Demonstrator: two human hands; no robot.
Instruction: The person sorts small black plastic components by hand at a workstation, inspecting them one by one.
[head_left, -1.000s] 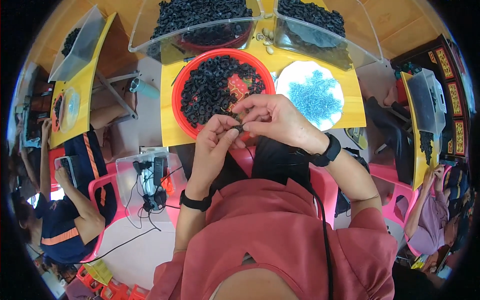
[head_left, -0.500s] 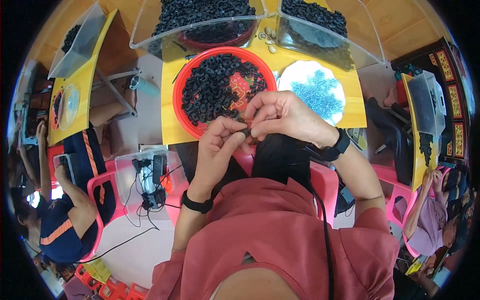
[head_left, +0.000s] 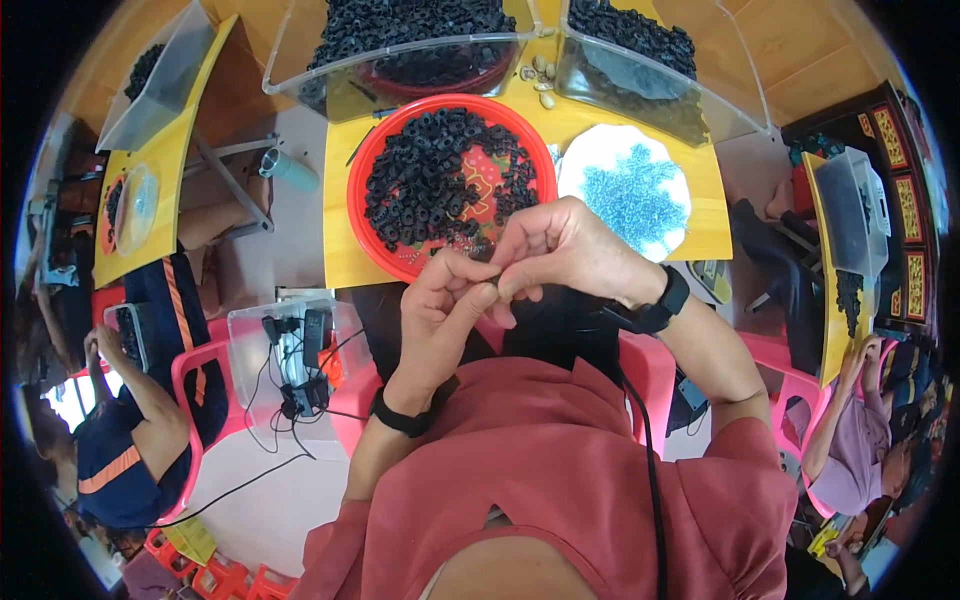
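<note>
My left hand (head_left: 436, 318) and my right hand (head_left: 562, 252) meet just beyond the table's front edge, above my lap. The left thumb and forefinger pinch a small black part, mostly covered by the fingertips. Against it press the right thumb and forefinger, closed; whatever they hold is hidden. Just beyond the hands, a round red tray (head_left: 549, 150) holds many small black ring-like plastic parts (head_left: 415, 180), with a patterned bottom showing at its right side. To its right is a white plate (head_left: 577, 165) bearing a heap of small blue translucent pieces (head_left: 636, 195).
Two clear bins (head_left: 420, 62) (head_left: 640, 95) of black parts stand behind the tray on the yellow table (head_left: 340, 240). Several shells (head_left: 541, 72) lie between them. People sit at yellow tables on both sides. A clear box with cables (head_left: 300, 350) is at my left.
My joined hands have drawn slightly down toward me, off the tray's near rim, still pinched together. At the left, another person's hands have come together.
</note>
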